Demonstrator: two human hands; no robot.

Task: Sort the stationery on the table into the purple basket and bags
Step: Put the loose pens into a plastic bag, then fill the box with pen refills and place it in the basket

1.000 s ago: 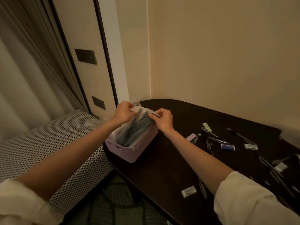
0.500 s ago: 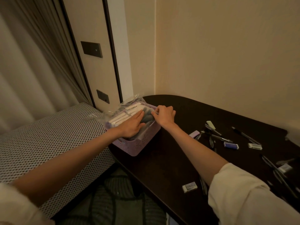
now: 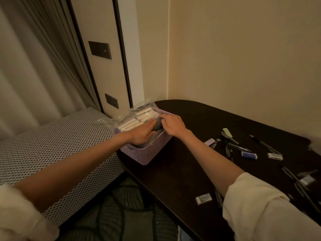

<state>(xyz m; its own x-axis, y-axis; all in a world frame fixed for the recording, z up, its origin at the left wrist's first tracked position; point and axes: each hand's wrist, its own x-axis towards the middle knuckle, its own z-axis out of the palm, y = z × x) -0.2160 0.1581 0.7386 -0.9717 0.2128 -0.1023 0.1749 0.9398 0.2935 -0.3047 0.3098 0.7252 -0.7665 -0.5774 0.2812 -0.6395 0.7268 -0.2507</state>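
The purple basket (image 3: 147, 153) stood at the near left end of the dark table (image 3: 182, 171), close to its rounded edge, and both hands were in it. The left hand (image 3: 141, 133) lay flat, fingers straight and together, pressing down on the contents of the basket just beside a clear plastic bag (image 3: 137, 115) that held a row of white sticks and stuck up above the rim on the far left side. The right hand (image 3: 173, 126) reached in from the other side, its fingers bent downward onto a dark bundle (image 3: 157, 126) between the two hands; whether it pinched that bundle or only pushed on it could not be told. The hands were almost touching at the fingertips. To the right, well apart from the basket, loose stationery lay scattered on the table: a cluster of pens (image 3: 231, 145) with a pale green eraser (image 3: 227, 132) at its far end, a lilac eraser (image 3: 209, 142) nearest the basket, a blue eraser (image 3: 248, 154), a white eraser (image 3: 275, 156) beyond a long black pen (image 3: 264, 145), and another white eraser (image 3: 203, 198) alone near the front edge, by the right sleeve (image 3: 260, 206). More pens (image 3: 295, 180) lay at the far right. A patterned bed cover (image 3: 52, 150) lay beside the table.
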